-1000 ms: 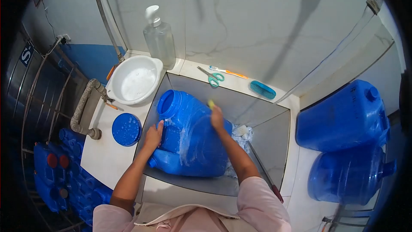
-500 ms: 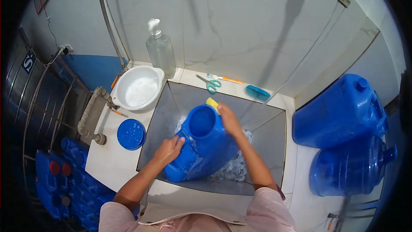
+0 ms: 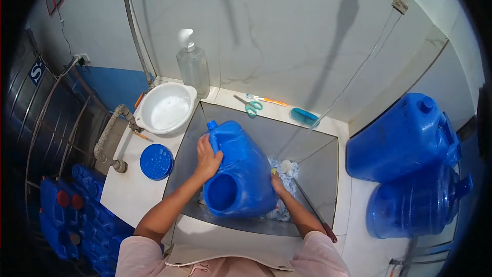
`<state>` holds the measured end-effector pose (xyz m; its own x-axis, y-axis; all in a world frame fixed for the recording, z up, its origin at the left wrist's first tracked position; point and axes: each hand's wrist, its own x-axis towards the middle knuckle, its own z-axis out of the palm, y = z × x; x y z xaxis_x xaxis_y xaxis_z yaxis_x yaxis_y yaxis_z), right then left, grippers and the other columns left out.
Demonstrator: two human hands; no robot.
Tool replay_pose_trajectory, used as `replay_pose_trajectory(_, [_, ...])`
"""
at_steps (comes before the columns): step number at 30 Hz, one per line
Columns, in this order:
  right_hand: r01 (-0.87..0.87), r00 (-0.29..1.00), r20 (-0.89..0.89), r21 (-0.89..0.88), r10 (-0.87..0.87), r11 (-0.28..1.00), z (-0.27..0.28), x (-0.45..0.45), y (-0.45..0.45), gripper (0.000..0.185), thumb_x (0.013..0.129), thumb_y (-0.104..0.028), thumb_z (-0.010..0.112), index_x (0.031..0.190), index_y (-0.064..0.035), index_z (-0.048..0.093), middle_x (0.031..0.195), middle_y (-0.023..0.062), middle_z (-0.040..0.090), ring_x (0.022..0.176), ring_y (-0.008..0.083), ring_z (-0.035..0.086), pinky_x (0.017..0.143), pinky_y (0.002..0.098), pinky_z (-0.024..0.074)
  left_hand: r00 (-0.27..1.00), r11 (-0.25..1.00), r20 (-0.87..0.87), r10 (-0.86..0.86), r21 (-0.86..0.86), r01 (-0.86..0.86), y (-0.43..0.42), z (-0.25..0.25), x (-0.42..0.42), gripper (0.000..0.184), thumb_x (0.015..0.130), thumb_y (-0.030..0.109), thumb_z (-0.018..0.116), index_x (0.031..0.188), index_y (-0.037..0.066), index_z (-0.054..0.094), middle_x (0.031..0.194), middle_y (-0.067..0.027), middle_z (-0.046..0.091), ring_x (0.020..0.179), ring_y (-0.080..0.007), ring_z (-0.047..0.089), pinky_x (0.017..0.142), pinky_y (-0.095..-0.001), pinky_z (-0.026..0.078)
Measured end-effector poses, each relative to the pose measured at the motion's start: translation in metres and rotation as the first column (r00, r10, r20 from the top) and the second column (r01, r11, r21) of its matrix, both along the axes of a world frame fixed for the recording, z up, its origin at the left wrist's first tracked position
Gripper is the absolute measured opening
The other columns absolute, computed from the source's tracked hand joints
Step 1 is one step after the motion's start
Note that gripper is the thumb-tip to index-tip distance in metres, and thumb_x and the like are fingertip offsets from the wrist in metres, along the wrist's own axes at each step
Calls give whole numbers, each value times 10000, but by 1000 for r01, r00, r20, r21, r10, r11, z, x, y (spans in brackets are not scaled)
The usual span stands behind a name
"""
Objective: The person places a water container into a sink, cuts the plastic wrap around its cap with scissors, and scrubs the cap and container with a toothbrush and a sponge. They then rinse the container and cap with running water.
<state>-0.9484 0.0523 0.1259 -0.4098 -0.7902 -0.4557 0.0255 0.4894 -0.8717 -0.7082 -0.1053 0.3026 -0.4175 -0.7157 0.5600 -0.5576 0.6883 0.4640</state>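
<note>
The blue jug (image 3: 246,160), mid-frame in the sink (image 3: 320,179), has swung mouth-down-frame, presenting another side to the right hand (image 3: 278,184), pinching a yellow sponge (image 3: 274,171); the left hand (image 3: 207,160) spreads over it.

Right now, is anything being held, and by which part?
The blue jug: the left hand grips its edge near the small cap; the right hand presses its opposite side, with something yellow there, mostly hidden.

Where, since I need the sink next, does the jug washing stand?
Done: the lid is off, on the counter. In hand: the right hand holds a yellow sponge at the blue jug's side; the left hand steadies it. Left, probably: closing its open mouth.
</note>
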Motion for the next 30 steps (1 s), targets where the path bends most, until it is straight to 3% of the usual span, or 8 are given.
replay_pose_trajectory(3, [-123,799,-581,-412,-156,903,34,48,-41,476,951,-318,361,1273,29,405,1259,215,452,1194,353,401,1014,410,295,999,618,-31,-15,786,34,-14,-8,14,479,755,180,566,1123,-53,366,955,-283,542,931,-426,540,838,-443,423])
replay_pose_trajectory(7, [-265,507,-781,-544,-365,796,182,97,-116,358,882,-240,468,1119,27,500,1134,219,507,1106,386,439,974,449,330,993,658,-8,-119,748,85,-2,11,12,520,756,183,570,1181,-29,359,953,-281,550,860,-410,580,773,-429,454])
replay_pose_trajectory(14, [-122,459,-823,-431,-334,894,202,46,-112,186,770,-171,536,869,-14,549,937,188,533,854,361,474,770,472,384,926,702,-160,-342,612,365,11,21,15,489,785,163,556,1227,41,388,954,-217,587,874,-351,594,770,-408,451])
replay_pose_trajectory(18, [-353,306,-902,-404,-303,844,245,89,-96,129,767,-144,535,785,-17,542,838,170,533,837,348,482,742,464,385,885,663,-156,-439,608,436,13,34,-3,498,806,196,562,1252,45,401,984,-202,595,906,-314,600,781,-391,455])
replay_pose_trajectory(23, [-227,295,-931,-286,-214,931,201,7,-76,238,804,-190,497,920,2,575,952,170,559,861,322,501,791,415,399,850,638,-177,-496,590,495,18,41,10,509,822,205,562,1280,60,393,1011,-218,595,912,-345,602,780,-398,459])
replay_pose_trajectory(25, [-222,947,-307,-407,96,886,188,-14,-79,278,833,-219,492,960,20,559,966,128,550,919,239,491,827,339,391,832,635,-177,-526,568,523,26,41,15,500,827,205,558,1278,63,395,1001,-231,596,892,-368,604,769,-405,463])
replay_pose_trajectory(29, [-228,973,-46,-251,224,941,149,-31,-88,397,926,-290,366,1042,28,573,1092,142,592,1009,256,533,913,327,382,749,649,0,-662,500,573,41,45,18,521,837,244,568,1296,72,389,1078,-214,580,965,-377,573,812,-412,459])
replay_pose_trajectory(30, [-369,900,-316,-186,300,911,115,-51,-79,404,928,-301,361,1043,22,576,1058,123,603,962,235,548,889,328,400,725,655,76,-685,500,567,44,45,20,536,839,255,570,1306,74,381,1099,-211,573,981,-380,564,821,-413,459])
